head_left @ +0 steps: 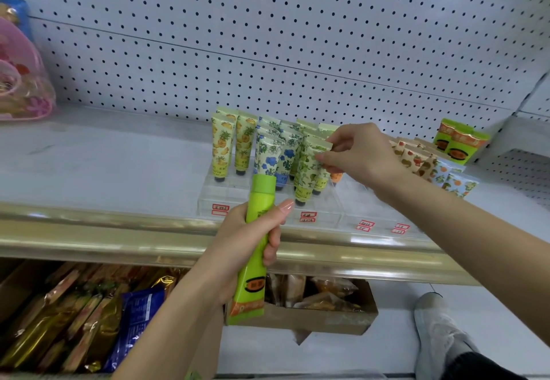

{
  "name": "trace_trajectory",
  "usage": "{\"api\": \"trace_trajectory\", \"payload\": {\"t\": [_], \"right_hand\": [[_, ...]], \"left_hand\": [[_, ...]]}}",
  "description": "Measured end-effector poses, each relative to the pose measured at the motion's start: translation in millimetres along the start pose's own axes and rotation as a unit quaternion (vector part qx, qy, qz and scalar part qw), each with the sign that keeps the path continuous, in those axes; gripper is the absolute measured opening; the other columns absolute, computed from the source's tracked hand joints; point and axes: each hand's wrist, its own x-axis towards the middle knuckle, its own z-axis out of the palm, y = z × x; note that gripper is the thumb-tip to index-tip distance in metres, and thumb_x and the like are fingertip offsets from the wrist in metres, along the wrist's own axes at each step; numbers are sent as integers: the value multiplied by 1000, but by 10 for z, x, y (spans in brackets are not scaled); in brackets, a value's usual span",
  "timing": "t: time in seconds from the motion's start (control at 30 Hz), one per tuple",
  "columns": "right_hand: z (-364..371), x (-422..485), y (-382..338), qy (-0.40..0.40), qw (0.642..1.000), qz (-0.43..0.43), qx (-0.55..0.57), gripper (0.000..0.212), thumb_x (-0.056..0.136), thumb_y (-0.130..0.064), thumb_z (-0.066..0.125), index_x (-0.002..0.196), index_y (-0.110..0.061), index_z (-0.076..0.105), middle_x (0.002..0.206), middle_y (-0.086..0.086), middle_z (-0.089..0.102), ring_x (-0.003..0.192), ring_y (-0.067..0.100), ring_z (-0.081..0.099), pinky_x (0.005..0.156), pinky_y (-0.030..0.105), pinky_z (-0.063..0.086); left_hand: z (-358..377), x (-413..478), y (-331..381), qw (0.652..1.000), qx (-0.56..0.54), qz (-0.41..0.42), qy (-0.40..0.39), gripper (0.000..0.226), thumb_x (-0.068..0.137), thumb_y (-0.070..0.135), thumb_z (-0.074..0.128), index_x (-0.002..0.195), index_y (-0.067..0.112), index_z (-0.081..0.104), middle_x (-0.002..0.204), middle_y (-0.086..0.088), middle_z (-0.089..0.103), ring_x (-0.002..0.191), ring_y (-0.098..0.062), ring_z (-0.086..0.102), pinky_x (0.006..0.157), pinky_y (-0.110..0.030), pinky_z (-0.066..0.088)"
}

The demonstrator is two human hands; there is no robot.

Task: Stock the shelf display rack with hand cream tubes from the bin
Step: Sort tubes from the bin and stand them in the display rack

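Stocking under way: a lime-patterned hand cream tube [309, 171] was pinched by its crimped upper end between the thumb and fingertips of the right hand [361, 153] as it was seated, cap down, near the front of the clear display rack [226, 198] on the white shelf [104, 156]. A larger plain green tube [258, 198] was gripped round its middle by the left hand [242, 248], the fingers curled about it. It was held cap up just in front of the rack, above the shelf's gold edge strip [119, 231].

Pineapple tubes [221, 147] and blue-flowered tubes [275, 156] were already stood in the rack's left lanes, while the lanes to the right (marked by red price labels [366, 225]) appeared bare. More patterned tubes [422, 162] were laid loose on the shelf beyond the right wrist. No bin could be made out with certainty.

The step in hand was judged to be the settling of one tube into its lane, with the stocking partly done. The next move was thought to call for the pinch to be released once the tube was stood straight. The green tube would then need to be placed in a free lane or beside the matching green tubes [458, 141] at the far right.
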Motion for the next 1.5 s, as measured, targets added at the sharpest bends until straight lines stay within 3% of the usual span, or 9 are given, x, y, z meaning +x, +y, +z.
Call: {"api": "trace_trajectory", "payload": {"t": [0.37,0.5,0.6,0.7,0.87,0.97,1.07,1.33,1.5], "right_hand": [[-12,-8,-20,-16,1000,5,-15,25,76,-11,78,93,-10,60,77,11,67,65,26,66,70,47,58],[-10,-28,-29,-21,999,6,-34,28,76,-13,78,96,-11,59,81,11,69,72,36,69,72,46,58],[-47,-46,-34,-13,999,6,-38,25,78,-17,77,97,-12,62,84,6,69,74,31,70,56,26,56],[-139,-136,-43,14,1000,1,-11,21,83,-19,71,102,-13,63,88,4,68,78,25,69,39,10,37],[-272,-581,-10,-54,994,6,100,13,84,-18,70,95,-14,66,86,10,70,81,24,68,73,28,57],[-376,-868,74,-164,973,45,155,17,84,-19,69,99,-11,68,95,16,70,88,20,68,78,23,57],[-507,-1057,210,-226,961,78,139,24,82,-29,70,102,-17,70,100,6,72,94,14,68,88,31,55],[-1136,-1388,557,-202,954,134,178,21,79,-16,74,99,-10,69,85,7,71,74,13,67,66,25,57],[-1597,-1571,872,-94,937,172,290,23,72,-10,75,93,-3,71,78,7,69,72,16,68,65,23,56]], "left_hand": [[7,14,19,999,-39,-4,7,48,62,53,68,79,10,54,50,-1,47,39,-12,38,41,-22,33],[11,32,34,991,-134,-24,3,47,76,52,58,92,9,49,54,-3,51,37,-12,37,39,-20,31],[23,32,34,989,-147,12,18,41,77,46,58,92,10,47,62,-3,55,41,-13,42,40,-22,36],[65,39,44,989,-127,61,55,41,73,44,62,98,12,59,74,0,63,57,-14,56,55,-25,48],[244,-18,133,992,-70,83,64,43,70,50,60,105,28,70,97,14,73,87,4,66,77,-22,49],[400,-69,177,992,-87,72,64,38,71,45,62,102,27,74,96,10,72,90,-4,64,76,-27,50],[600,-119,218,989,-111,74,57,33,70,31,66,101,20,72,108,-6,70,96,-18,64,76,-35,56],[1217,-147,197,978,-194,73,0,37,72,17,64,108,6,62,98,-10,73,94,-24,72,75,-37,60],[1622,-92,-12,990,-139,36,-6,26,68,20,70,92,13,65,90,-5,76,88,-21,73,79,-35,60]]}}
